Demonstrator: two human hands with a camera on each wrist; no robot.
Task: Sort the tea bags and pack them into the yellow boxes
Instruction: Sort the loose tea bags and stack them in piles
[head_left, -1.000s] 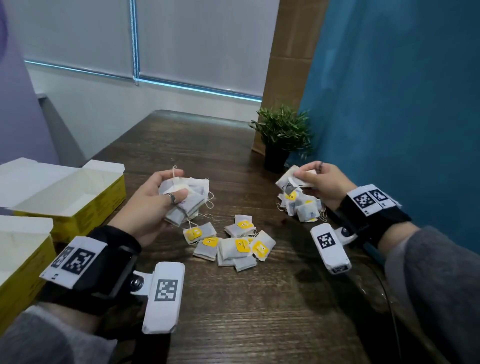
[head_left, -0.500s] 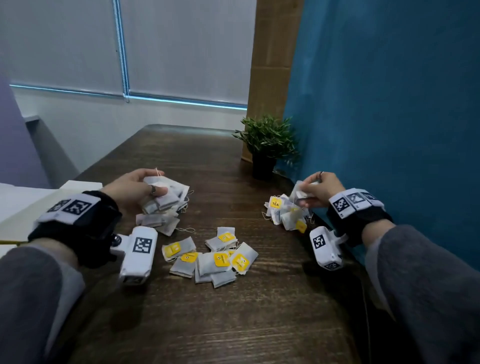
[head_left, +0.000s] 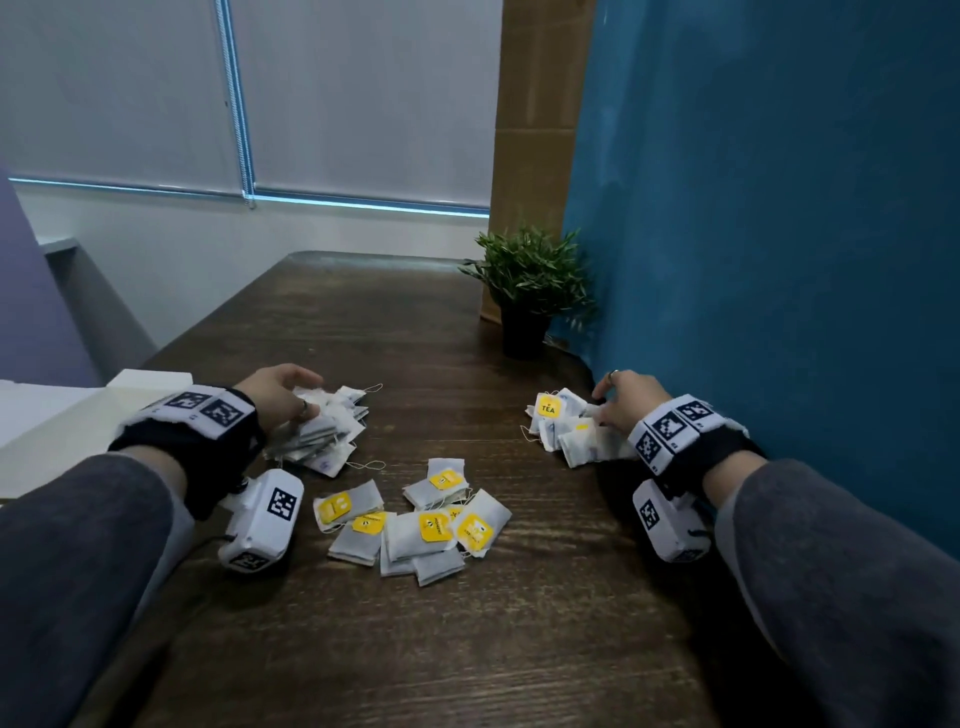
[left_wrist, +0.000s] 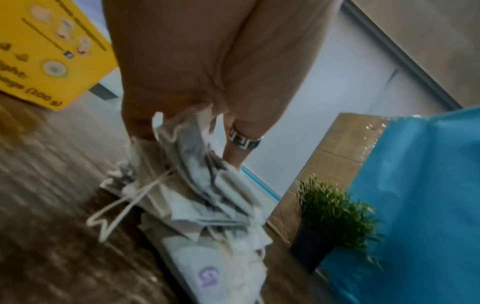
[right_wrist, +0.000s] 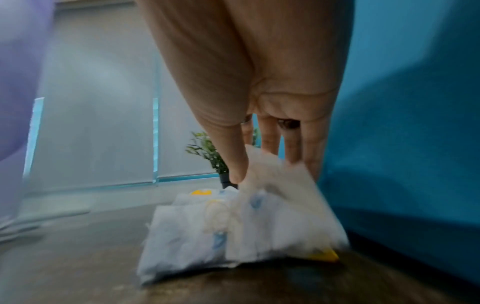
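My left hand (head_left: 298, 397) rests low on the dark table (head_left: 519, 649) at the left. In the left wrist view its thumb and fingers pinch the top of a stack of white tea bags (left_wrist: 205, 195) that sits on the wood. At the right, beside the blue wall, my right hand (head_left: 605, 408) grips a second bundle of tea bags (right_wrist: 233, 230), some with yellow tags. Several loose yellow-tagged tea bags (head_left: 415, 525) lie between my hands. A yellow box (left_wrist: 49, 53) stands to the left; the head view shows only its white flaps (head_left: 62, 415).
A small potted plant (head_left: 524, 291) stands at the far right of the table against the blue wall (head_left: 779, 260). A brown cardboard panel (head_left: 540, 130) rises behind it. Bare wood stretches in front of the loose bags and toward the far edge.
Both hands have come down from above the table, so their tea bag bundles now rest on the wood. The left hand shifted left toward the box. The view turned right.
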